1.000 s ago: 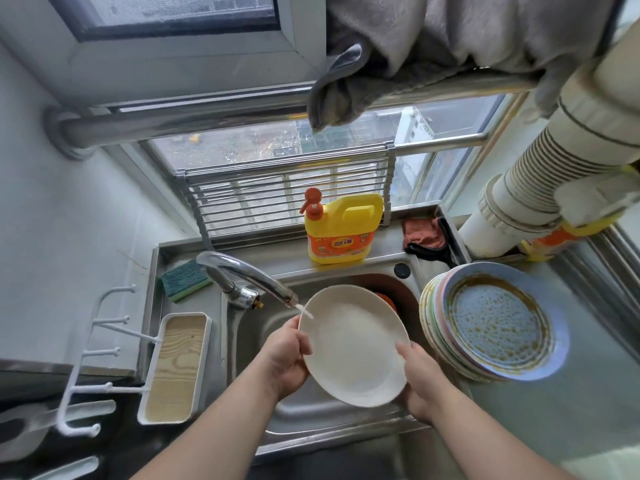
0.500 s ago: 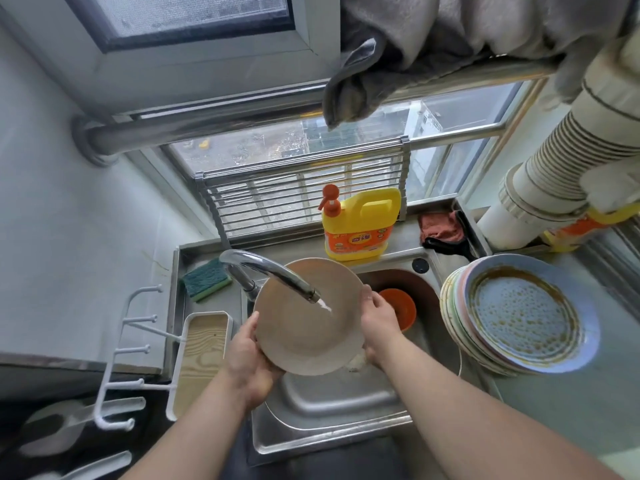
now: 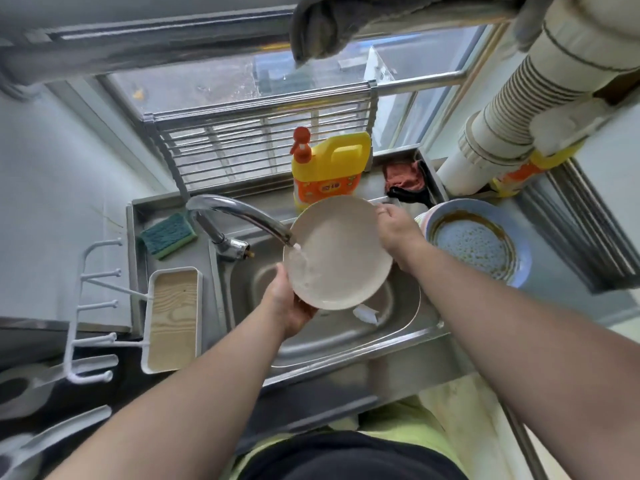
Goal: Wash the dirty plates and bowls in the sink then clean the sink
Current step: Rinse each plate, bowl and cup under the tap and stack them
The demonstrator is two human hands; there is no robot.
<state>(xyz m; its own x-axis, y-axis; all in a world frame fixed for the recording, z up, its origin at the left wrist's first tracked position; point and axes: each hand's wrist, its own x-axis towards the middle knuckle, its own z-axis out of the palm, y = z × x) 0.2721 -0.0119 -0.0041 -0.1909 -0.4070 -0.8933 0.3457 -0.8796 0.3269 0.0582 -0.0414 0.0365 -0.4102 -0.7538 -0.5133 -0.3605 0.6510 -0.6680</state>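
A cream plate is tilted over the steel sink, its face toward me. Water from the curved tap runs onto the plate's left side. My left hand grips the plate's lower left rim from beneath. My right hand holds the upper right rim, fingers curled over the edge. A stack of dirty plates, topped by a blue one with brown residue, sits on the counter to the right. Something white lies in the sink basin under the plate.
A yellow detergent bottle stands behind the sink. A green sponge lies at the back left, a wood-bottomed white tray with a hook rack beside it. A red cloth sits in the back right corner.
The plate has moved right and turned its face toward me under the running water. My right hand shifted from the plate's right edge to its upper right rim. The camera dipped lower.
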